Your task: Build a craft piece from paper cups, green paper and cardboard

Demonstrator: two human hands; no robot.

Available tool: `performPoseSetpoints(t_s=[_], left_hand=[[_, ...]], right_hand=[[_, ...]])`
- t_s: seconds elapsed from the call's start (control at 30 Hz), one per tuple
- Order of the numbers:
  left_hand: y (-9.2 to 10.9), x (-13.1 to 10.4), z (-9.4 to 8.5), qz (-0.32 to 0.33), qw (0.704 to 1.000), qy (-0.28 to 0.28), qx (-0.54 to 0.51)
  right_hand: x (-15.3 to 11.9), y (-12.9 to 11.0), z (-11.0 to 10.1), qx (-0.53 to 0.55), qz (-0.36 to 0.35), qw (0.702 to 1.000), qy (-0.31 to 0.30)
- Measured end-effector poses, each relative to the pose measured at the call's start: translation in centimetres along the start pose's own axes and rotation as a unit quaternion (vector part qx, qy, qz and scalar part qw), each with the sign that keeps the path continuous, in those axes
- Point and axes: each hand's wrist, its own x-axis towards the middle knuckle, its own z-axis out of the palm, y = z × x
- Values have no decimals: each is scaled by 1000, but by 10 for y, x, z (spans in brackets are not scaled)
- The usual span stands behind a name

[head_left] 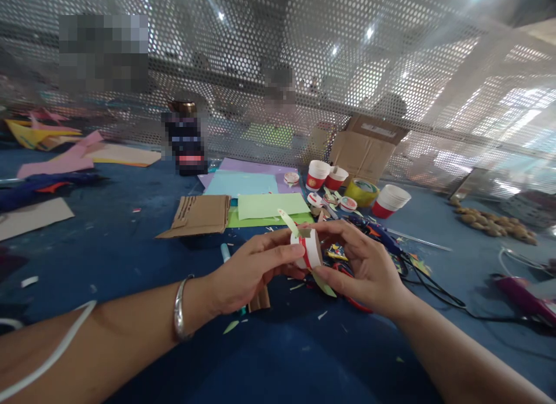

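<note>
Between my two hands is a short white and red paper cup ring [311,250], cut down from a cup, with pale green paper strips [288,222] sticking out at its top and bottom. My left hand [256,262] pinches the ring's left side, thumb in front. On its other side, my right hand [362,265] has its thumb at the lower edge and its fingers over the top rim. Behind the right hand lie red-handled scissors [354,299], partly hidden, and a dark blue glue gun [380,235]. Under my left hand a small cardboard piece [259,299] shows.
Coloured paper sheets [273,206] and a cardboard piece [202,214] lie ahead. Paper cups [391,200], a yellow tape roll [362,192] and a cardboard box [365,152] stand behind, before a perforated metal screen [243,73]. A black cable [438,297] runs right. Paper scraps litter the table.
</note>
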Motion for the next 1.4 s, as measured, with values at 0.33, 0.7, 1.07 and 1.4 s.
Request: performPoseSetpoints(t_s=[0.33, 0.7, 1.07, 1.4], left_hand=[[1, -2, 2, 32, 994, 17, 100], [-2, -4, 2, 41, 985, 32, 162], [0, -1, -1, 27, 993, -7, 114], [1, -1, -4, 29, 992, -54, 112]], right_hand=[[1, -5, 2, -38, -14, 999, 1], [1, -6, 6, -79, -3, 997, -12], [-1, -6, 4, 3, 42, 999, -5], [-2, -11, 1, 12, 33, 999, -6]])
